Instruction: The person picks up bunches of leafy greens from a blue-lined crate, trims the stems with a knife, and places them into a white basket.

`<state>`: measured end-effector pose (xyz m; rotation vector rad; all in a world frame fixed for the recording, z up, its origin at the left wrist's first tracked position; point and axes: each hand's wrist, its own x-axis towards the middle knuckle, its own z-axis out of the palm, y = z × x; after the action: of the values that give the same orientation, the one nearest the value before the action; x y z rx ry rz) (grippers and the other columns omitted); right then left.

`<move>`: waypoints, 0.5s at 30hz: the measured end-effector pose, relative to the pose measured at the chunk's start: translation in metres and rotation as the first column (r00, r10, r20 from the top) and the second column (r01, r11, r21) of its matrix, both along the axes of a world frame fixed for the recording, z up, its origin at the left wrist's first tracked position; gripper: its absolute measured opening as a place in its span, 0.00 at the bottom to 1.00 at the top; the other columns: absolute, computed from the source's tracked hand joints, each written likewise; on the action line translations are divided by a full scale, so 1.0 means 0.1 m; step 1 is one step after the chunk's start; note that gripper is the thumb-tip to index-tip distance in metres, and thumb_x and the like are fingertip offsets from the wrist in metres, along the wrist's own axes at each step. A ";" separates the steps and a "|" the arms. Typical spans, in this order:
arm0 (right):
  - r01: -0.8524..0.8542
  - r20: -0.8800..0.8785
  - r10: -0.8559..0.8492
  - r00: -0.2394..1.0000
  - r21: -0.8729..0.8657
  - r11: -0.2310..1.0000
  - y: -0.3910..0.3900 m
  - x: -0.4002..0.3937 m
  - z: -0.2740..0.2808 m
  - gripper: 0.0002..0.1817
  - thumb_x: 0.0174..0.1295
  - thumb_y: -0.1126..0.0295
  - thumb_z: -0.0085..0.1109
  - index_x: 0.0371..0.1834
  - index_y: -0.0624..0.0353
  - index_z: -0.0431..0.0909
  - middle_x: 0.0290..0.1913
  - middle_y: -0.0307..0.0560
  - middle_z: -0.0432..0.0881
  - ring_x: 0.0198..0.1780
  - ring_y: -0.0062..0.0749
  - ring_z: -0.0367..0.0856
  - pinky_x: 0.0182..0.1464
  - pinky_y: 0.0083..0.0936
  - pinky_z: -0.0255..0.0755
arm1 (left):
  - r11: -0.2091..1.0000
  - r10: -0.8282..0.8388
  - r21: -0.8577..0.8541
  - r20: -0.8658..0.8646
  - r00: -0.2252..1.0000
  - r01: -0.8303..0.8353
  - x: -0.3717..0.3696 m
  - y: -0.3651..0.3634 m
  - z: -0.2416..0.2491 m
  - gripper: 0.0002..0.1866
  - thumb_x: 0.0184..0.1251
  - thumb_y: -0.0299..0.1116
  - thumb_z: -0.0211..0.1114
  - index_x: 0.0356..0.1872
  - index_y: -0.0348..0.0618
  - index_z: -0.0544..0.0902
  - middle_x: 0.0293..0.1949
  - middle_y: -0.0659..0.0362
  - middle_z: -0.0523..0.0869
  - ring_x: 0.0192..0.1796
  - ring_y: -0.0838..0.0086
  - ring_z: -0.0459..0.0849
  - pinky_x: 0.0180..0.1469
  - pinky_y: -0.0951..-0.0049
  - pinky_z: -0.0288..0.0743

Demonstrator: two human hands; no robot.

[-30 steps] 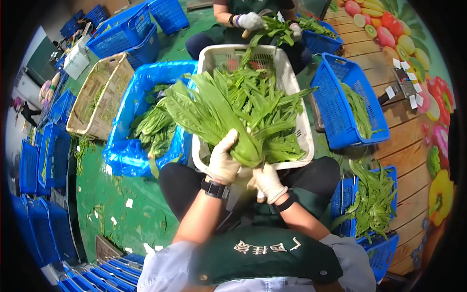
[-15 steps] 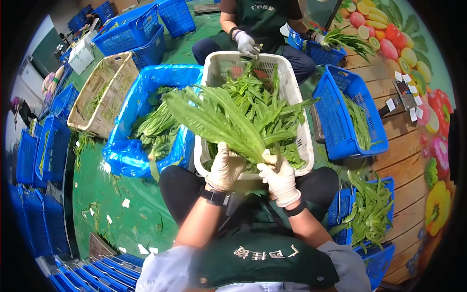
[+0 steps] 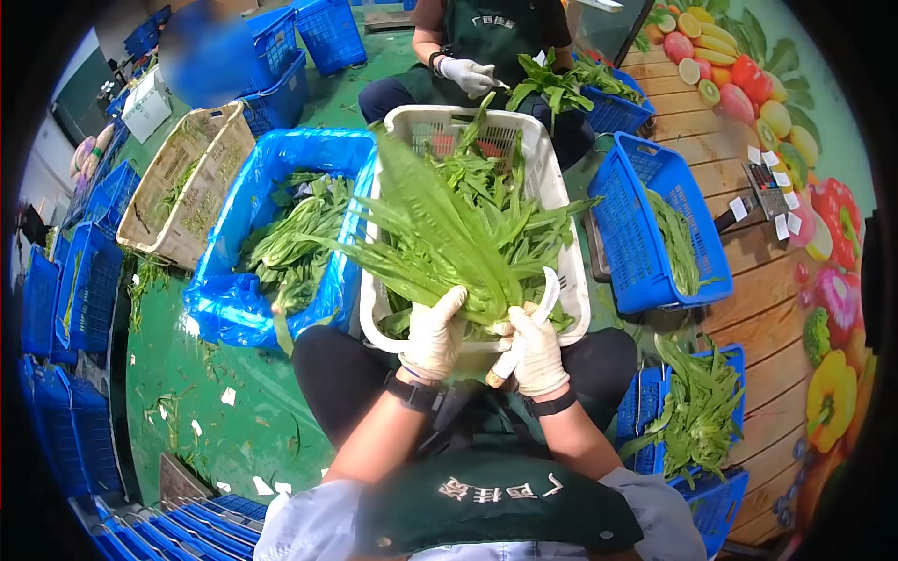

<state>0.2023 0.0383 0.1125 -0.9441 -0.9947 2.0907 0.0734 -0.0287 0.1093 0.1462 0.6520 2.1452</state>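
Two gloved hands meet above the near edge of a white crate (image 3: pixel 577 262) filled with leafy greens. The left hand (image 3: pixel 435 335) curls around the lower stalks of a leafy bunch (image 3: pixel 458 248), which fans out over the crate. The right hand (image 3: pixel 536 353) is wrapped around a curved knife (image 3: pixel 550 292), at the bunch's base; whether the blade touches the stalks is unclear. The step in hand appears to be knife work at that base; the next move calls for a steady left grip and fingers kept clear of the edge. Beyond the crate sits a co-worker.
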 end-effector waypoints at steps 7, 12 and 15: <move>-0.157 -0.365 -0.009 0.931 -0.421 0.894 0.23 0.10 -0.27 0.17 0.65 0.63 0.58 0.52 0.60 0.76 0.37 0.38 0.80 0.24 0.16 0.69 0.23 0.12 0.64 | 0.994 -0.106 0.038 0.371 0.923 0.099 -0.07 -0.03 -0.22 0.07 0.58 0.19 0.57 0.38 0.30 0.75 0.40 0.50 0.81 0.45 0.59 0.82 0.55 0.55 0.77; -0.052 0.326 0.070 0.943 -0.065 0.997 0.51 0.34 -0.42 0.20 0.65 0.59 0.59 0.55 0.59 0.72 0.34 0.41 0.80 0.18 0.20 0.73 0.18 0.15 0.66 | 0.998 -0.055 -0.003 0.226 0.973 0.057 -0.11 -0.04 -0.15 0.07 0.58 0.20 0.57 0.38 0.32 0.75 0.38 0.51 0.81 0.42 0.57 0.83 0.50 0.53 0.80; -0.274 0.170 0.255 0.952 0.095 0.957 0.30 0.32 -0.07 0.32 0.66 0.68 0.57 0.72 0.55 0.57 0.44 0.49 0.80 0.21 0.23 0.78 0.23 0.14 0.74 | 0.998 -0.036 -0.048 0.165 0.986 0.044 -0.03 0.05 -0.30 0.06 0.58 0.19 0.58 0.37 0.36 0.77 0.35 0.56 0.81 0.42 0.66 0.81 0.48 0.60 0.79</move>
<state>0.2343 0.0685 0.1059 -0.9704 -1.3772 2.1701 0.0703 -0.0239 0.0789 -0.0444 0.6022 2.0740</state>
